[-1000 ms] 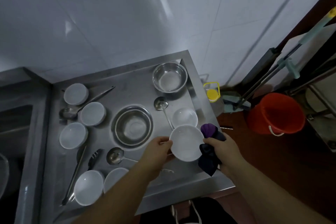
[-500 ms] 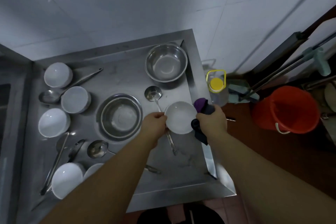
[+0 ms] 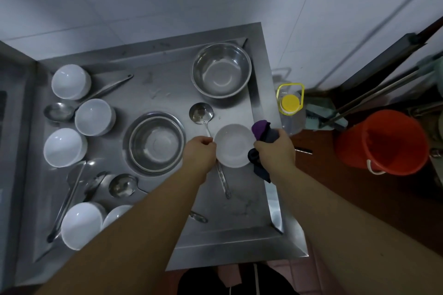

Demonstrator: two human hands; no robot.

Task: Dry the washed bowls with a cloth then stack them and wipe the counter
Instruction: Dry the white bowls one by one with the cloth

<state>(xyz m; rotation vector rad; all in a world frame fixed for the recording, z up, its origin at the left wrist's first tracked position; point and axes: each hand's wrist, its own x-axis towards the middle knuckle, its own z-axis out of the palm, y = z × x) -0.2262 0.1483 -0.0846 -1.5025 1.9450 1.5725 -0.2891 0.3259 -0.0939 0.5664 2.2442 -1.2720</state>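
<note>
A white bowl point(image 3: 233, 145) sits at the right side of the steel counter point(image 3: 239, 213), right way up, over the spot where another white bowl stood. My left hand point(image 3: 200, 153) grips its left rim. At the bowl's right rim, my right hand point(image 3: 275, 151) holds a dark cloth with a purple part point(image 3: 261, 128); the cloth's tail hangs below the hand. Several more white bowls point(image 3: 64, 147) stand along the counter's left side and front left, one partly hidden by my left forearm.
Two steel bowls point(image 3: 221, 69) point(image 3: 154, 142) stand at the back right and centre. Ladles point(image 3: 201, 112) point(image 3: 122, 185) and tongs point(image 3: 67, 201) lie between the bowls. Off the counter's right edge are a yellow-capped bottle point(image 3: 290, 103) and an orange bucket point(image 3: 381, 141).
Both hands carried the white bowl away from me and lowered it onto the white bowl at the right of the counter, which is now covered. The cloth stayed in my right hand.
</note>
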